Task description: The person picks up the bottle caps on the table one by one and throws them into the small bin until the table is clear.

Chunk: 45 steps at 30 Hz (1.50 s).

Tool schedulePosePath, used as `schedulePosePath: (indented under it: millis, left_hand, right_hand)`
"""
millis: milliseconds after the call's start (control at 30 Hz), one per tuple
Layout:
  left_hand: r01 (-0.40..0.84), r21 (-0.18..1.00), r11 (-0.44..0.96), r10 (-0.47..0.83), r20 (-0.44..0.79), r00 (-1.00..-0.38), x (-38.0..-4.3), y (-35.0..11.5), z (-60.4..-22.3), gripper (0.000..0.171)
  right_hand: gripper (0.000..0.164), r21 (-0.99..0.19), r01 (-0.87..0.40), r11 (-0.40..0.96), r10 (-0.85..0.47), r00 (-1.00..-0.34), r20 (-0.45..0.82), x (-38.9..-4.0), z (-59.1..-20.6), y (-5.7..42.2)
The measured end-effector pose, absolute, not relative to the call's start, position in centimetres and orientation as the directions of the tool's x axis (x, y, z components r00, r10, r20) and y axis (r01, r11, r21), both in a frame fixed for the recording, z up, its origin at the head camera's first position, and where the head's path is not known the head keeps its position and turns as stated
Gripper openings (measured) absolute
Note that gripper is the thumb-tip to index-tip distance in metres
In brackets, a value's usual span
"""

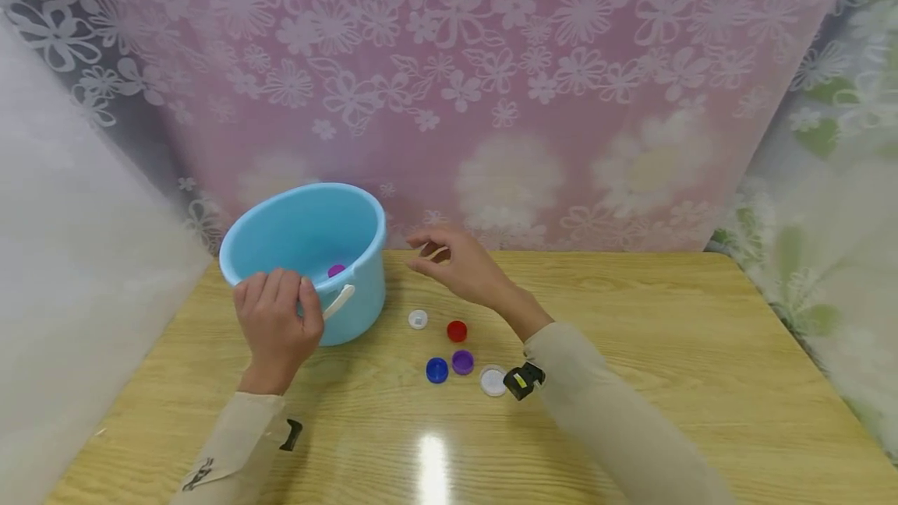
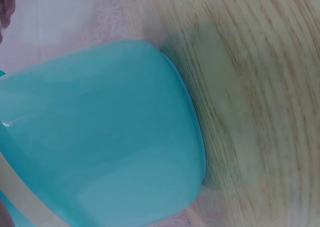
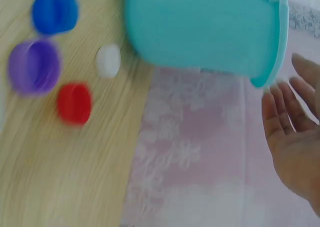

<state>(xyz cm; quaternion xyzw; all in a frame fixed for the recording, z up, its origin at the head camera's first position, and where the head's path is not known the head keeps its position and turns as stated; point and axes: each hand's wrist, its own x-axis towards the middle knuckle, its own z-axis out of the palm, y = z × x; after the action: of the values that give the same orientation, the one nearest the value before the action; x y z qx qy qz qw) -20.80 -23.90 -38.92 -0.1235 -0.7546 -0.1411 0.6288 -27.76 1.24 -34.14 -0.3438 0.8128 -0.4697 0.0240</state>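
A light blue bucket stands at the back left of the table, its near rim gripped by my left hand. Its white handle hangs down at the front. Inside lies something purple, partly hidden by the near wall. My right hand hovers just right of the bucket, fingers loosely bent and holding nothing. Below it on the table lie bottle caps: a small white cap, a red cap, a purple cap, a blue cap and a wider whitish lid.
The wood-grain table extends to the right of the caps. A pink floral curtain hangs along its back edge, with pale cloth at the right side. The right sleeve's black wrist device overlaps the whitish lid's edge.
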Motion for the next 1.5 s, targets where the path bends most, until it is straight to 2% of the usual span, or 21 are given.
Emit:
schedulePosePath:
  millis: [467, 867, 1133, 1500]
  left_hand:
    - [0.386, 0.066, 0.920, -0.013, 0.990, -0.138, -20.7, -23.4, -38.5, 0.031]
    - [0.386, 0.069, 0.920, -0.014, 0.990, -0.142, -20.8, -23.2, -38.7, 0.032]
    - [0.392, 0.069, 0.918, -0.020, 0.992, -0.127, -20.7, -23.0, -38.4, 0.033]
    - [0.388, 0.070, 0.919, -0.020, 0.991, -0.131, -20.6, -23.0, -38.3, 0.033]
  right_hand:
    - [0.039, -0.754, -0.507, 0.417, -0.714, -0.696, 0.073, -25.6, -38.8, 8.6]
    - [0.049, -0.670, -0.492, 0.556, -0.718, -0.691, -0.088, -22.6, -41.6, 11.5]
    - [0.051, -0.521, -0.575, 0.631, -0.704, -0.707, -0.073, -21.2, -43.2, 12.1]
    - [0.038, -0.515, -0.579, 0.632, -0.681, -0.732, -0.014, -20.5, -44.0, 12.5]
